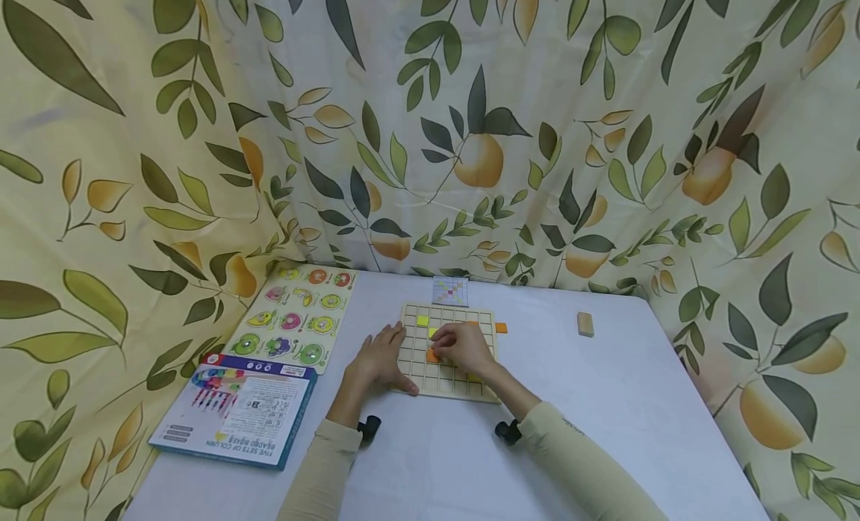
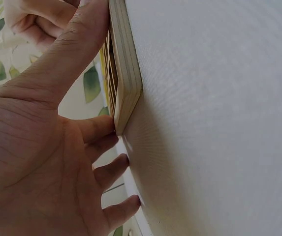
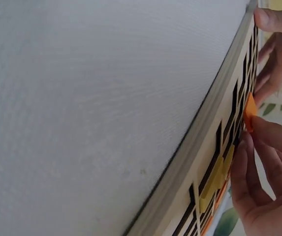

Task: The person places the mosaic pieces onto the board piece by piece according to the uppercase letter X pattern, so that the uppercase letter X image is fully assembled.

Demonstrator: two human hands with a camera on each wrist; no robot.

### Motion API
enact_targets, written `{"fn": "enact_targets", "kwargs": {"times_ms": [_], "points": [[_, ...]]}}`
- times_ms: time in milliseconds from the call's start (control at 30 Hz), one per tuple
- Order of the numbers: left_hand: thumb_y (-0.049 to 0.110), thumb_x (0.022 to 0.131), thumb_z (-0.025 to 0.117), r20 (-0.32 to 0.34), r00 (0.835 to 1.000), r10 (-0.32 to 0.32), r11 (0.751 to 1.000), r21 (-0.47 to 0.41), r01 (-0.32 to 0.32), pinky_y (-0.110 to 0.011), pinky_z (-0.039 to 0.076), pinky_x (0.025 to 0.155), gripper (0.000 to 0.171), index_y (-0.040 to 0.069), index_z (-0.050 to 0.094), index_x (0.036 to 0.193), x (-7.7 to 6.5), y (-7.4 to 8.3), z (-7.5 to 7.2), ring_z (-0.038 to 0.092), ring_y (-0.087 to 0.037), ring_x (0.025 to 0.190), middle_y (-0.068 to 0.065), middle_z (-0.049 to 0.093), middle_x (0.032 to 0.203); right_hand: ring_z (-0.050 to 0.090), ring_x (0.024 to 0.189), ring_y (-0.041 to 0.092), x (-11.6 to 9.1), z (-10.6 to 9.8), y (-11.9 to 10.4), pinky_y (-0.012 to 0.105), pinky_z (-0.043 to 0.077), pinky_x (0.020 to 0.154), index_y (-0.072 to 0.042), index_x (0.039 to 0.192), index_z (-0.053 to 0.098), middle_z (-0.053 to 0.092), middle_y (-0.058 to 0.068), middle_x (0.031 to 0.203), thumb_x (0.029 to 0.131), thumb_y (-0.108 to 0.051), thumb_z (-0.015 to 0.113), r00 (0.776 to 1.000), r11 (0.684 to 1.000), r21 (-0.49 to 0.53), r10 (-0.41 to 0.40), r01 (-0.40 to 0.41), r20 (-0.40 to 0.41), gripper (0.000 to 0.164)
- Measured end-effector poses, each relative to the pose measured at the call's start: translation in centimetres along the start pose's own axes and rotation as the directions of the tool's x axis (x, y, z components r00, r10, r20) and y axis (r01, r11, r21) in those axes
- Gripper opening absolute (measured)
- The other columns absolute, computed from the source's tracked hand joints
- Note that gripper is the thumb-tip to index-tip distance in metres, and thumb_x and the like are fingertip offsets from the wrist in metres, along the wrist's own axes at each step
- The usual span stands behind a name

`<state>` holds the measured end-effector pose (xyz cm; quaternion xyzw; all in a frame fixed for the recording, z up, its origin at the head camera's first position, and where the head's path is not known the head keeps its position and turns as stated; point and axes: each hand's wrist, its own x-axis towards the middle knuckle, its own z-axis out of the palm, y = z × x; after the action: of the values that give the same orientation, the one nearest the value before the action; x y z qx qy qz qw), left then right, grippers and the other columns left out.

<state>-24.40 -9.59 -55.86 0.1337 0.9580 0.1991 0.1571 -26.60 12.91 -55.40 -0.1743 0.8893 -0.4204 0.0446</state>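
Observation:
A wooden grid board (image 1: 413,383) lies on the table with a few square tiles in its cells, among them a yellow tile (image 1: 422,321). My right hand (image 1: 466,349) is over the middle of the board and pinches an orange tile (image 3: 250,112) between thumb and fingertips, tilted at the board's surface. With fingers spread and nearly straight, my left hand (image 1: 381,358) rests against the board's left side, its thumb along the near left corner. More yellow tiles (image 3: 213,184) show in the right wrist view. My right hand hides part of the grid.
Just right of the board lies a loose orange tile (image 1: 501,328). A colored pattern card (image 1: 450,291) is behind it. Farther right sits a small wooden block (image 1: 585,325). A fruit picture board (image 1: 295,312) and a blue-edged box (image 1: 231,413) occupy the left. A patterned curtain (image 1: 430,230) borders the table.

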Motion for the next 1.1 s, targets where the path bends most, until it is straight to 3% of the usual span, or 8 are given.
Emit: {"fn": "enact_targets", "kwargs": {"times_ms": [500, 733, 933, 1100], "points": [[0.056, 0.065, 0.096, -0.012, 1.000, 0.011, 1.000, -0.017, -0.011, -0.058, 0.012, 0.128, 0.131, 0.006, 0.027, 0.165, -1.0, 0.9, -1.1, 0.014, -0.032, 0.161, -0.012, 0.019, 0.174, 0.074, 0.080, 0.009, -0.4, -0.5, 0.1, 0.033, 0.062, 0.082, -0.003, 0.105, 0.078, 0.078, -0.003, 0.087, 0.088, -0.004, 0.084, 0.999, 0.999, 0.023, -0.049, 0.048, 0.012, 0.018], [0.054, 0.065, 0.097, -0.006, 1.000, -0.012, 1.000, -0.022, 0.012, -0.057, 0.011, 0.129, 0.131, 0.007, 0.027, 0.165, -0.9, 1.1, -1.0, 0.013, -0.031, 0.161, -0.011, 0.018, 0.174, 0.075, 0.082, 0.012, -0.1, -2.7, 0.9, 0.029, 0.062, 0.076, -0.005, 0.106, 0.079, 0.078, 0.000, 0.090, 0.089, -0.006, 0.083, 0.997, 1.000, 0.021, -0.008, 0.009, -0.079, 0.017], [0.054, 0.066, 0.097, 0.000, 1.000, -0.024, 1.000, -0.004, 0.024, -0.055, 0.010, 0.129, 0.132, 0.008, 0.025, 0.166, -0.7, 0.9, -0.8, 0.010, -0.029, 0.161, -0.009, 0.016, 0.175, 0.076, 0.084, 0.019, 0.0, -5.4, 2.1, 0.033, 0.063, 0.077, -0.002, 0.105, 0.079, 0.079, 0.004, 0.092, 0.089, -0.004, 0.082, 0.981, 0.999, -0.026, 0.016, -0.022, -0.195, 0.016], [0.054, 0.063, 0.098, -0.021, 1.000, -0.011, 1.000, -0.025, 0.011, -0.057, 0.013, 0.128, 0.132, 0.007, 0.029, 0.165, -0.8, 0.8, -0.7, 0.014, -0.031, 0.161, -0.012, 0.020, 0.173, 0.075, 0.088, 0.021, -0.1, -7.1, 3.6, 0.037, 0.062, 0.081, -0.003, 0.108, 0.078, 0.078, 0.007, 0.096, 0.092, -0.004, 0.078, 0.965, 0.992, -0.064, 0.090, -0.109, -0.248, 0.016]]}}
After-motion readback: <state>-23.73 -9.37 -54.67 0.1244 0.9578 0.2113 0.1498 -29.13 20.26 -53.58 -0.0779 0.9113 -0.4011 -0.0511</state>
